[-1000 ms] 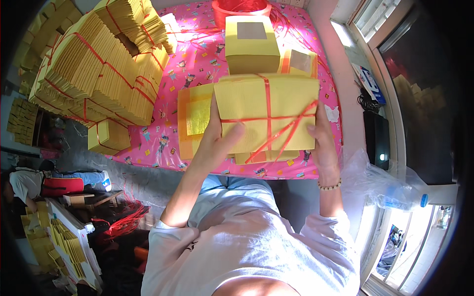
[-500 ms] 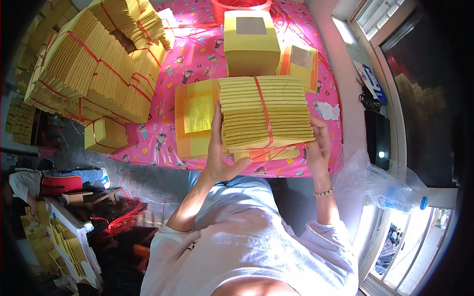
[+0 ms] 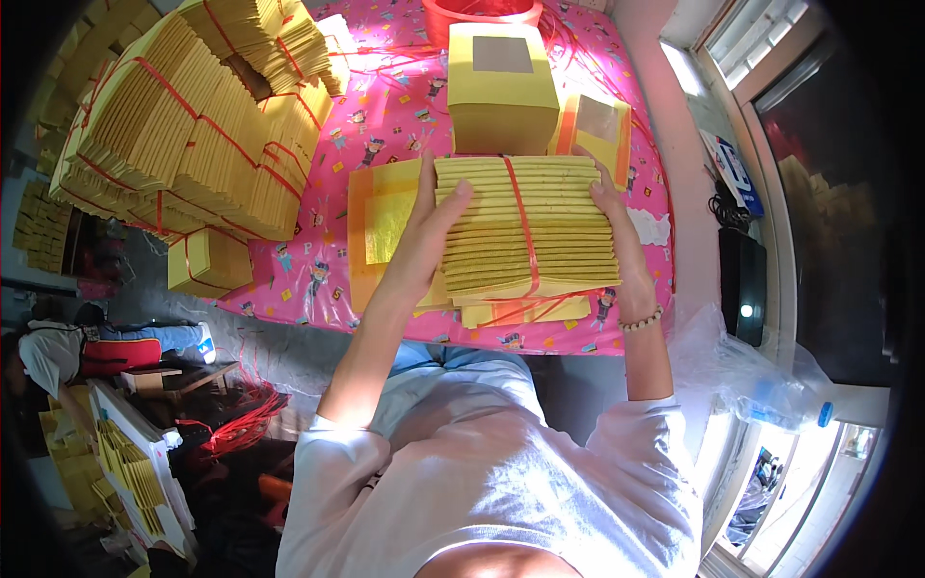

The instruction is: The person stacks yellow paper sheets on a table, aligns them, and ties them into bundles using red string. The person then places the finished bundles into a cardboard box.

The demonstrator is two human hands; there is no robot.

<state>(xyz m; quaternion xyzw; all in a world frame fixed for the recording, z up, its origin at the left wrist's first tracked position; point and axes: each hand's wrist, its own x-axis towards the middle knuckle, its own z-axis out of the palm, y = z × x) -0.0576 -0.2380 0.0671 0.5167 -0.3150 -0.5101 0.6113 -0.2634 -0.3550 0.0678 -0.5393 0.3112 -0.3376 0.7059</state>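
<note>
A thick bundle of folded yellow paper envelopes [image 3: 482,222] lies in front of me, its layered edges facing up and a red strap [image 3: 523,226] running round its middle. My left hand [image 3: 431,226] clasps the left side, thumb over the top edge. On the right side, my right hand [image 3: 617,207] presses its fingers and thumb against the far corner. Under the bundle, flat yellow pieces with orange strips [image 3: 361,241] stick out to the left and toward me. Loose red strap ends [image 3: 540,306] trail at the near edge.
The table has a pink patterned cover [image 3: 323,183]. Strapped yellow stacks [image 3: 173,125] fill its left; a yellow block [image 3: 501,87] and a red basin [image 3: 482,12] stand behind. A plastic bag with a bottle [image 3: 771,405] hangs at right. Another person [image 3: 58,356] works at lower left.
Both hands have slid from the bundle's near corners farther up its sides. The left thumb now lies over the top edge, and the right fingers have reached the far right corner.
</note>
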